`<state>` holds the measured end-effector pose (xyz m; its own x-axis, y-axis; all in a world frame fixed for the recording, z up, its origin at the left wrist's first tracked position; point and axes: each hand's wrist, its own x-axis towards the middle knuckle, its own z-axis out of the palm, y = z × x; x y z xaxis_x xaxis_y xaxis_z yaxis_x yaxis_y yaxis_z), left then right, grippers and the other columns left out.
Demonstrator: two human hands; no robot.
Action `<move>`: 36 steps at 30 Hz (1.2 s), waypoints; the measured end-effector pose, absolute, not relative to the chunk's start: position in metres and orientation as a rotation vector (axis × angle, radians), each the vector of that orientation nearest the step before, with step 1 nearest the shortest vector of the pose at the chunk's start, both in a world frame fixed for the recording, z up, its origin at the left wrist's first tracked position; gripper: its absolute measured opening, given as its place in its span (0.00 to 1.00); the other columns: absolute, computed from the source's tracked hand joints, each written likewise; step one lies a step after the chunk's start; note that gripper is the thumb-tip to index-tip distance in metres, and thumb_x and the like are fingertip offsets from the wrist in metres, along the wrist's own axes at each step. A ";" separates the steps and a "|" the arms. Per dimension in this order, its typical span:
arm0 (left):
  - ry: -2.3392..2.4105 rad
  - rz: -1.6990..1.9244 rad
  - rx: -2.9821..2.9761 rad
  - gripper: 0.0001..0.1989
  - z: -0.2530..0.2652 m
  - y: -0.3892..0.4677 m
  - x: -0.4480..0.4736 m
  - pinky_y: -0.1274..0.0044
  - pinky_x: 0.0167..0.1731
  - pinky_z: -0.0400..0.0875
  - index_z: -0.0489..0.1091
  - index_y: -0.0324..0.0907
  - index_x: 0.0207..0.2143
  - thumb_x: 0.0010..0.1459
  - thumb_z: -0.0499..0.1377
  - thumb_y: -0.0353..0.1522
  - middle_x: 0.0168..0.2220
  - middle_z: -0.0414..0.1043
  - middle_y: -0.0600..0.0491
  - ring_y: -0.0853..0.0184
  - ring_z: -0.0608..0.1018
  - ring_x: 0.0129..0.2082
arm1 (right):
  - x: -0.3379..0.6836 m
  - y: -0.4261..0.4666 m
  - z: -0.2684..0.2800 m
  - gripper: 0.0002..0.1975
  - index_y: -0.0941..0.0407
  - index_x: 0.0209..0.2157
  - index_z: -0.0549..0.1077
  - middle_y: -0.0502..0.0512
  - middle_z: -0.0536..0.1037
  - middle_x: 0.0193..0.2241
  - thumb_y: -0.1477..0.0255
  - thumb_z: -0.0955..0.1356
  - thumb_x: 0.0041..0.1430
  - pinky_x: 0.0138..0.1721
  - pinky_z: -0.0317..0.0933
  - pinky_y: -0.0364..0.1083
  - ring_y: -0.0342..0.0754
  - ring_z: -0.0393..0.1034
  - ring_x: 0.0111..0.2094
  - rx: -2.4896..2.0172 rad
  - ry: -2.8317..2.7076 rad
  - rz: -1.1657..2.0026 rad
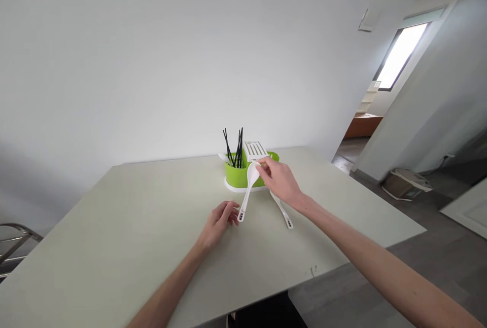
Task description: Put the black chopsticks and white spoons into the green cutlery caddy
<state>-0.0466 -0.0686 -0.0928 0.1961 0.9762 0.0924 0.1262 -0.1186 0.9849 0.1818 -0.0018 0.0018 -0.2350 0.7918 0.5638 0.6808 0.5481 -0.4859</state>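
white plastic spoon [249, 184] pinched at bowl by right hand [280, 182], handle tip touching loosely curled left hand [218, 224]; at six o'clock of green caddy [239, 175]. risk: shallow fingertip grip slipping, dropping onto table [114, 226].

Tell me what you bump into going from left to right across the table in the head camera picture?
Left hand → white spoon held at its bowl by the right hand → a second white spoon lying on the table. The green holder sits behind these, so it is left out.
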 end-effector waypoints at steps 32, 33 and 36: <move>1.170 1.135 1.379 0.30 -0.104 -0.063 -0.045 0.76 0.26 0.63 0.73 0.40 0.38 0.65 0.52 0.58 0.26 0.64 0.57 0.72 0.65 0.22 | 0.174 0.039 0.074 0.13 0.55 0.45 0.72 0.56 0.82 0.37 0.66 0.58 0.74 0.32 0.51 0.46 0.51 0.73 0.33 -1.285 -2.009 -0.330; 1.170 1.133 1.375 0.30 -0.104 -0.063 -0.045 0.76 0.26 0.63 0.73 0.40 0.38 0.65 0.52 0.58 0.26 0.64 0.57 0.72 0.65 0.22 | 0.169 0.040 0.073 0.13 0.55 0.45 0.72 0.56 0.82 0.37 0.67 0.58 0.75 0.32 0.51 0.46 0.51 0.73 0.33 -1.267 -2.052 -0.362; 1.166 1.132 1.370 0.29 -0.106 -0.063 -0.045 0.77 0.26 0.63 0.73 0.40 0.37 0.65 0.52 0.57 0.25 0.64 0.58 0.72 0.65 0.21 | 0.152 0.040 0.063 0.14 0.56 0.45 0.73 0.59 0.83 0.39 0.69 0.58 0.75 0.36 0.53 0.47 0.52 0.73 0.35 -1.188 -2.219 -0.449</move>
